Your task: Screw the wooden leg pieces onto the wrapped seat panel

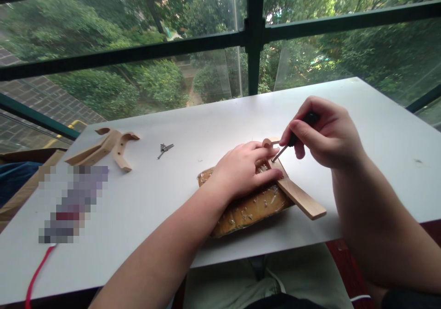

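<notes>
A wooden slat (299, 197) lies slanted across a wrapped board (248, 212) near the counter's (206, 120) front edge. The left hand (241, 168) presses flat on both and grips nothing. The right hand (325, 132) is clamped on a screwdriver (287, 144), whose tip is at the slat's far end. Screws (165, 149) and curved wooden parts (106, 148) lie well to the left.

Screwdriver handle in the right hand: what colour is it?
Black. The screwdriver handle shows best in the head view, gripped by the right hand.

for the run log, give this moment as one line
left hand: pressing wooden slat on wrapped pad | right hand: holding screwdriver, tip at slat | table: loose screws, wooden parts
</notes>
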### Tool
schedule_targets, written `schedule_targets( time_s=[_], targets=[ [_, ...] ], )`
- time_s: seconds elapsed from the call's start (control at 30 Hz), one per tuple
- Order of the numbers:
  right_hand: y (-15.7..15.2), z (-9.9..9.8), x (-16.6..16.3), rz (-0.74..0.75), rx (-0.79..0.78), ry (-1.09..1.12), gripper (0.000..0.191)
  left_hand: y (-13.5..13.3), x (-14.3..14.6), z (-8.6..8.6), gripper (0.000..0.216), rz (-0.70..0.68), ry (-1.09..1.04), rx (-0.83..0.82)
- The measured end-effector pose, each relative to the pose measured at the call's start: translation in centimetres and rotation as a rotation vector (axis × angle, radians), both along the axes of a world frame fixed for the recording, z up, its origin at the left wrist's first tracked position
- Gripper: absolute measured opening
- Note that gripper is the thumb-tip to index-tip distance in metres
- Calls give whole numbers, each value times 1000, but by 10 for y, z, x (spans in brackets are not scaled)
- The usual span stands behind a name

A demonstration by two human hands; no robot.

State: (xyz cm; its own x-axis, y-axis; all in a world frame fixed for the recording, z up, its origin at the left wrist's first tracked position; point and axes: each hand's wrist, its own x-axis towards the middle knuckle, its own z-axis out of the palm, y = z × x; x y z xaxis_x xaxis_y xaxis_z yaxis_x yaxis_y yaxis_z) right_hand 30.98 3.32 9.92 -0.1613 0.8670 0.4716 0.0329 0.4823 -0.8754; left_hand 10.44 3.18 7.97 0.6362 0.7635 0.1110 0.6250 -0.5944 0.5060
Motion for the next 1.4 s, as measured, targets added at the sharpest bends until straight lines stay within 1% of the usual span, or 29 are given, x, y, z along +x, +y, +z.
schedule_targets(
  time_s=[0.1, 0.2, 0.33, 0.4, 0.47, 0.57, 0.8, 0.97, 1.1, 1.2, 1.27, 1.33, 1.37, 1.4],
  targets=[
    [-1, -1, -4, -25, 26, -4, 13, 0, 0, 0, 51, 1, -5, 2],
    [-2, -1, -8, -25, 66, -4, 2, 0, 0, -1, 50, -5, -6, 9],
    [-3, -1, -8, 27, 119, -8, 10, -2, 0, 0, 48, -24, -5, 39],
    [-4, -1, -6, 61, 129, 11, 10, -3, -1, 1, 46, -32, -5, 61],
    [-4, -1, -4, 114, 87, 49, 10, -4, -1, 1, 48, -40, -11, 77],
    [-4, 0, 0, 202, 0, 99, 16, -5, -2, 1, 52, -48, -34, 84],
    [2, 2, 9, 196, -53, -11, 17, -6, -3, 1, 53, -36, -64, 85],
    [2, 3, 10, 142, -12, -45, 14, -7, -3, 1, 49, -34, -68, 81],
    [4, -1, 13, 77, -3, -26, 22, -7, -3, 1, 50, -37, -69, 81],
    [6, -5, 13, -1, 32, -83, 25, -6, -3, 0, 52, -42, -66, 86],
    [7, -6, 10, -62, 76, -124, 21, -6, -4, 1, 52, -44, -67, 87],
    [5, -6, 4, -105, 104, -119, 11, -6, -4, 1, 51, -45, -71, 85],
    [4, -6, 1, -102, 111, -103, 9, -6, -4, 1, 50, -46, -74, 84],
    [3, -5, -2, -83, 115, -85, 12, -6, -4, 1, 49, -47, -75, 82]
  ],
)
